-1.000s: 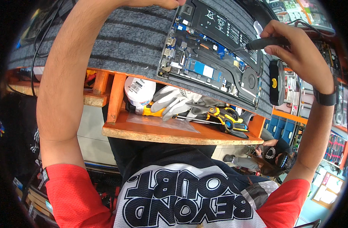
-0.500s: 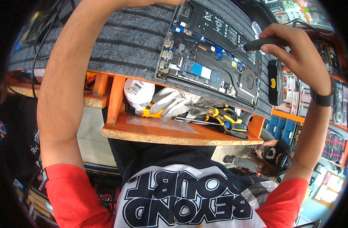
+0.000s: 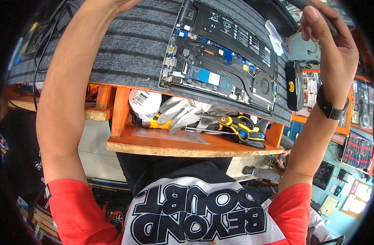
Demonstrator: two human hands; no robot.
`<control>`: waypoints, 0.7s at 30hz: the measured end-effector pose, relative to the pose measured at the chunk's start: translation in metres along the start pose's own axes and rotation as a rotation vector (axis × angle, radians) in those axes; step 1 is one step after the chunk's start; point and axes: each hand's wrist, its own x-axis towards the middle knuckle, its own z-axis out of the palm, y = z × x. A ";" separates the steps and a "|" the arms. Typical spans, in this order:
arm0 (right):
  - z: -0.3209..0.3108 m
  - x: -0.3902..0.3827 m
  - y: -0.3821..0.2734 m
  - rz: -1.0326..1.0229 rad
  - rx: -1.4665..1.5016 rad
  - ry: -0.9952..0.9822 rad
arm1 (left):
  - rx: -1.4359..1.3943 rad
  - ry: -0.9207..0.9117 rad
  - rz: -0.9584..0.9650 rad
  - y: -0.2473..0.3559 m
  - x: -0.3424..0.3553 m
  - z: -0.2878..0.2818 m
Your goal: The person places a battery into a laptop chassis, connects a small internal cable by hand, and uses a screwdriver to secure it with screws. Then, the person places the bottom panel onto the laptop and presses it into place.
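Laptop, back cover off, lies at one o'clock on the grey striped mat. Change over the last second: right hand has lifted from the board, where its tool tip was, and swung out to two o'clock. Fingers close round a black-handled tool; its working end is out of view. Judgement: work on the board is interrupted for now, since neither visible hand touches the laptop.

Left hand has also drawn away from the laptop's upper corner. It sits at eleven o'clock, fingers cut by the frame edge; cannot tell its grip.

Markings: battery, laptop's one o'clock, carries white print, a crossed-out bin and other symbols. Blue drive module, seven o'clock, has a white label, too small to read. Below, on the orange shelf, a white tub at ten o'clock shows a barcode sticker. Wearer's jersey bears large outlined block capitals, inverted in this view.
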 end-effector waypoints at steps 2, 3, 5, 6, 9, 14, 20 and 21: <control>0.001 0.000 0.003 -0.024 0.011 0.041 | -0.016 0.014 -0.005 0.000 0.000 -0.001; 0.002 0.001 0.004 -0.034 0.021 0.053 | -0.039 0.001 0.007 0.000 0.000 -0.003; 0.001 0.002 0.004 -0.040 0.051 0.048 | -0.059 -0.002 0.037 -0.001 -0.001 -0.003; 0.001 0.002 0.005 -0.044 0.062 0.045 | -0.057 0.008 0.055 -0.002 -0.002 -0.001; 0.000 0.002 0.004 -0.043 0.057 0.057 | -0.054 0.018 0.026 0.000 0.000 0.002; 0.019 0.001 0.006 -0.163 -0.086 0.171 | -0.056 0.005 0.009 -0.002 0.000 -0.003; 0.024 0.006 -0.013 -0.109 -0.034 0.165 | -0.069 -0.041 0.003 -0.008 0.001 -0.007; 0.020 0.008 -0.015 -0.074 -0.005 0.108 | -0.058 -0.012 -0.026 -0.002 0.001 -0.001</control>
